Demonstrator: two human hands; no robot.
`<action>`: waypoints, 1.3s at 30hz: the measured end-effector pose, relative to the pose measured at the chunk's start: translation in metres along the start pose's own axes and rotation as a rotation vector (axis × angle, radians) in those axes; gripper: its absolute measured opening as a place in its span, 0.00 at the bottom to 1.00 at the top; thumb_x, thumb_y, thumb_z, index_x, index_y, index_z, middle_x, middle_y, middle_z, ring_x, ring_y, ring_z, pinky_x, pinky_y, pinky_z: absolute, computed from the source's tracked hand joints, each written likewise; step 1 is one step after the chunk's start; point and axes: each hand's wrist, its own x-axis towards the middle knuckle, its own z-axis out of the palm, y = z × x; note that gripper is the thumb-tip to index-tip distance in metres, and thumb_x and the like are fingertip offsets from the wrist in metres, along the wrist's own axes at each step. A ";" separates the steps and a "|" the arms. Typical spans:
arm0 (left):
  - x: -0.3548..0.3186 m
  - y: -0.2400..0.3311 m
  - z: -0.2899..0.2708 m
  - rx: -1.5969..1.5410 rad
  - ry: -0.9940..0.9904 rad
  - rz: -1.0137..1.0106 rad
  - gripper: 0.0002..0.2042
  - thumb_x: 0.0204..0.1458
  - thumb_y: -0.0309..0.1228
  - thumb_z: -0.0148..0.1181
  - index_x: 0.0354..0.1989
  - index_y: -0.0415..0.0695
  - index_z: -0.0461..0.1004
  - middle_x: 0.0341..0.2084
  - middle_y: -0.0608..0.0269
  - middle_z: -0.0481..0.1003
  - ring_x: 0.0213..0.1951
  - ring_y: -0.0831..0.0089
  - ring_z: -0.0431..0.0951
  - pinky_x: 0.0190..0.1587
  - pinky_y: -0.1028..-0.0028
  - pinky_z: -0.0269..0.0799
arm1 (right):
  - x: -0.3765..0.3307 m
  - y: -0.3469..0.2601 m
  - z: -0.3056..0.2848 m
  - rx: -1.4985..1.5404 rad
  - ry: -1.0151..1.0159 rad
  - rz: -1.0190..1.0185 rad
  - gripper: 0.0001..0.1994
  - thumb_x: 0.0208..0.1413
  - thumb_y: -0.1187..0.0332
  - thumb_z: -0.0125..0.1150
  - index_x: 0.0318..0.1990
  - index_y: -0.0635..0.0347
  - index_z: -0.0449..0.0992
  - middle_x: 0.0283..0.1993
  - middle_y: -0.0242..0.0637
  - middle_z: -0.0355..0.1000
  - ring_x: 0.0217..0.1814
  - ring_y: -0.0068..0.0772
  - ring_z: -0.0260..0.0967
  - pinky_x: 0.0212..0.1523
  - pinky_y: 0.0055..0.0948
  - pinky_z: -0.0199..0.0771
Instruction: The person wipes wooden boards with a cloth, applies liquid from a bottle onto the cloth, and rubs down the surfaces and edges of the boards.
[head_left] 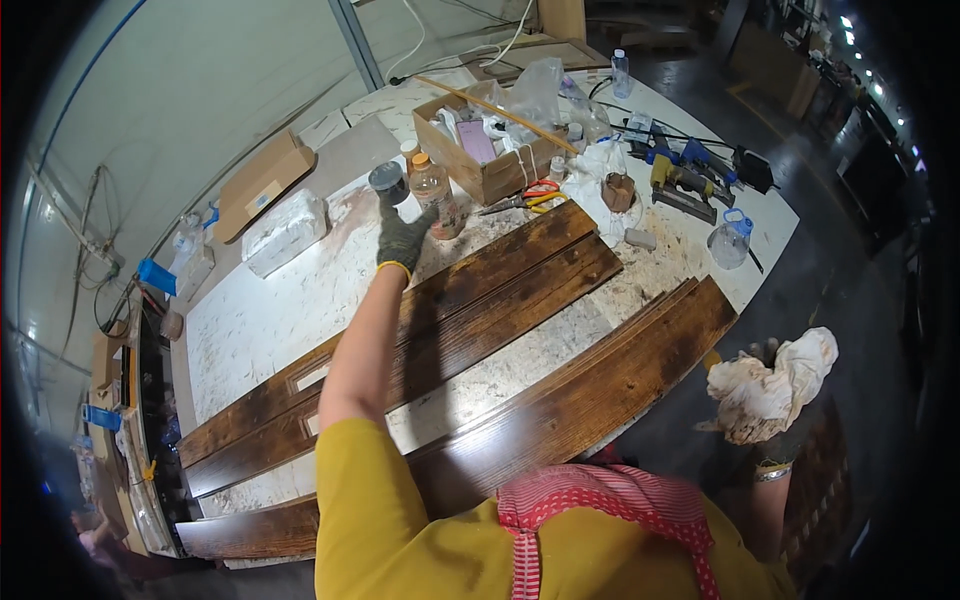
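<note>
1. Our left hand (403,240), in a dark grey knitted glove with a yellow cuff, reaches between a dark grey, round, cup-like container (388,183) and a clear plastic bottle with an orange cap (433,190). Its thumb side is against or just beside the bottle; we cannot tell whether the fingers grasp either one.
2. If we closed on one carelessly, the knuckles could knock the other over. The bottle looks capped, so a spill seems likelier from the container, if it is open; we cannot see that clearly.
3. Our right hand (785,448) clutches a crumpled, stained white cloth (775,385) out beyond the table's near edge. A loose fold could slip from our grasp or snag on the board corner nearby.
4. Our left forearm crosses a pair of long, dark-brown wooden boards (530,298) lying mid-table. Lowering the elbow could smear their finish, if it is wet.
5. A curved-looking, glossy brown wooden board (600,385) lies along the near edge, close to our body; leaning in could nudge it off.
6. Farther right, a clear plastic jug with a blue top (732,240) stands near the white table's (250,330) edge, where a sweeping sleeve might topple it.
</note>
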 end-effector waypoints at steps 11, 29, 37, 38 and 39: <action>0.015 -0.004 0.071 -0.124 0.101 -0.112 0.47 0.35 0.39 0.75 0.66 0.46 0.55 0.58 0.49 0.69 0.58 0.54 0.70 0.60 0.61 0.65 | -0.059 -0.006 0.054 0.200 0.478 0.155 0.19 0.67 0.63 0.44 0.60 0.62 0.66 0.53 0.40 0.72 0.51 0.35 0.72 0.50 0.37 0.76; -0.141 0.258 0.021 0.277 -0.699 0.737 0.38 0.39 0.49 0.74 0.57 0.42 0.67 0.44 0.48 0.76 0.45 0.54 0.79 0.49 0.63 0.75 | 0.042 -0.041 0.121 0.318 0.146 0.376 0.25 0.60 0.64 0.53 0.62 0.66 0.61 0.58 0.46 0.68 0.55 0.42 0.71 0.53 0.39 0.73; -0.202 0.306 0.066 0.597 -0.655 1.151 0.28 0.47 0.40 0.61 0.56 0.42 0.67 0.39 0.52 0.75 0.40 0.55 0.77 0.41 0.57 0.69 | 0.024 -0.025 0.079 -0.099 -0.008 0.228 0.25 0.62 0.66 0.51 0.65 0.67 0.58 0.61 0.47 0.66 0.61 0.42 0.67 0.61 0.36 0.67; -0.208 0.309 0.073 0.603 -0.656 1.144 0.28 0.47 0.40 0.61 0.56 0.42 0.67 0.39 0.52 0.75 0.40 0.55 0.77 0.41 0.57 0.69 | 0.018 -0.024 0.073 -0.265 -0.006 0.189 0.26 0.62 0.67 0.52 0.65 0.67 0.58 0.62 0.48 0.66 0.61 0.43 0.67 0.61 0.35 0.67; -0.214 0.316 0.078 0.585 -0.675 1.192 0.26 0.47 0.40 0.60 0.55 0.43 0.67 0.37 0.53 0.75 0.40 0.55 0.77 0.39 0.57 0.70 | 0.010 -0.025 0.069 -0.435 0.006 0.147 0.26 0.62 0.67 0.52 0.66 0.67 0.58 0.62 0.48 0.66 0.62 0.43 0.67 0.60 0.34 0.67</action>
